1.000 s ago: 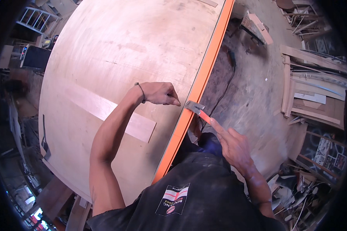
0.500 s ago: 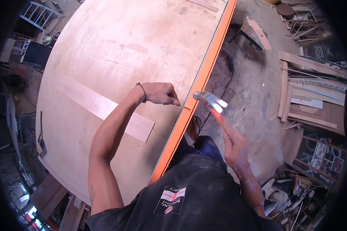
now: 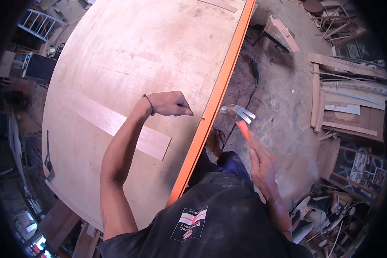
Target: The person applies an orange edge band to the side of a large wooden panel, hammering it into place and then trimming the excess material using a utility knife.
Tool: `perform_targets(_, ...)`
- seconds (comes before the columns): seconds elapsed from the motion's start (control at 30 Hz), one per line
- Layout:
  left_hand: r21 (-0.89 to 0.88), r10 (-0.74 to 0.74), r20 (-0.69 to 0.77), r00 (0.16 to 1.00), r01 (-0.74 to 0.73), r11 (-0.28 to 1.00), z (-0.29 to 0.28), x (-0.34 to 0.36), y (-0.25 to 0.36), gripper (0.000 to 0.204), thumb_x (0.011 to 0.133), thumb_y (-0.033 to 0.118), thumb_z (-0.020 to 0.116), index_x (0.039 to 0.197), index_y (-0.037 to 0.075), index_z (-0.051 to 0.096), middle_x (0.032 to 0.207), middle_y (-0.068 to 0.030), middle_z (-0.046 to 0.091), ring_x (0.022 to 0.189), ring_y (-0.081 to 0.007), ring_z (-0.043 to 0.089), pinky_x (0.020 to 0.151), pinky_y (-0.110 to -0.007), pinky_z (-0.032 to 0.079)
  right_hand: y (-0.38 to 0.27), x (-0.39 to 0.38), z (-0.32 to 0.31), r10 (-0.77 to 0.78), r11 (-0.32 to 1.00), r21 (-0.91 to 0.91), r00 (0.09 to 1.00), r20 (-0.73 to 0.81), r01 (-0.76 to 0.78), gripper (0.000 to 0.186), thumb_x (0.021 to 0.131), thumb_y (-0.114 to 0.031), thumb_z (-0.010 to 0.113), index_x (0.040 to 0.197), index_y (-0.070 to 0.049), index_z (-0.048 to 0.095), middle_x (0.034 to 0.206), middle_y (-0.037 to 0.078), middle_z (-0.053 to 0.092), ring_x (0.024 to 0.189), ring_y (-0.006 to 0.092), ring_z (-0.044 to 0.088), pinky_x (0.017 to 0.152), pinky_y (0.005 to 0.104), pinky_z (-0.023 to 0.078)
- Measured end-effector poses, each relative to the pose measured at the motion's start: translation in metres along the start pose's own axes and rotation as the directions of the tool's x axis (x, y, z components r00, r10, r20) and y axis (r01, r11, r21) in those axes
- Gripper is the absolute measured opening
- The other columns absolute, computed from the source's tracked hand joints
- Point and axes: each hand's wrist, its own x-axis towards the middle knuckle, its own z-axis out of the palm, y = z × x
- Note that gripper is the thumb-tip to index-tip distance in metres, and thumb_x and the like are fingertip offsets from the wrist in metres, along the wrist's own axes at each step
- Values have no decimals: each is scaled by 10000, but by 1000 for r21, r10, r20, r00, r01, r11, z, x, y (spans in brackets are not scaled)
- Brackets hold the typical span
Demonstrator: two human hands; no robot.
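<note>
My right hand (image 3: 263, 167) grips a claw hammer (image 3: 240, 115) by its orange handle, with the metal head raised just right of the panel's edge. An orange strip (image 3: 215, 103) runs along the near right edge of a large pale plywood panel (image 3: 159, 56). Over the panel, close to that strip, my left hand (image 3: 172, 104) is closed in a pinch, fingertips toward the strip. Whatever it may hold is too small or hidden to make out. Beneath my left forearm lies a flat, light wooden board (image 3: 154, 142) on the panel.
On the floor to the right, a dark power tool (image 3: 254, 69) trails its cord. Farther back stands a low stand with a wood piece (image 3: 284, 35). Wooden frames and planks (image 3: 348, 103) lean at the right, above a scrap pile (image 3: 318, 215). A metal ladder (image 3: 39, 26) is at the far left.
The hammer head has drawn back a little to the right, away from the orange strip. My left hand has shifted slightly left, still pinched.
</note>
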Motion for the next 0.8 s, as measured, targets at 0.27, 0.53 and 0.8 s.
perform_targets(0.27,-110,58,17,998,-56,992,1,1,-16,372,1065,308,653,1279,40,796,700,4,557,744,-166,602,1056,-411,551,7,-10,2,73,995,72,997,-26,-71,483,1088,-79,542,1568,-32,561,1333,244,730,1018,287,742,915,377,553)
perform_targets(0.53,-108,82,34,996,-78,991,2,7,-22,388,1055,318,668,1268,19,795,691,2,559,732,-163,591,971,-392,561,10,-15,6,43,997,71,993,-113,-35,495,1059,-32,600,1548,-108,611,1046,214,741,837,271,702,807,369,570)
perform_targets(0.8,-68,60,52,997,-56,996,1,10,-22,404,1044,337,676,1262,20,798,692,-6,567,726,-165,587,845,-373,542,10,-15,8,9,998,60,997,-82,-4,498,1086,-82,551,1584,-66,554,1137,236,757,717,239,574,717,374,503)
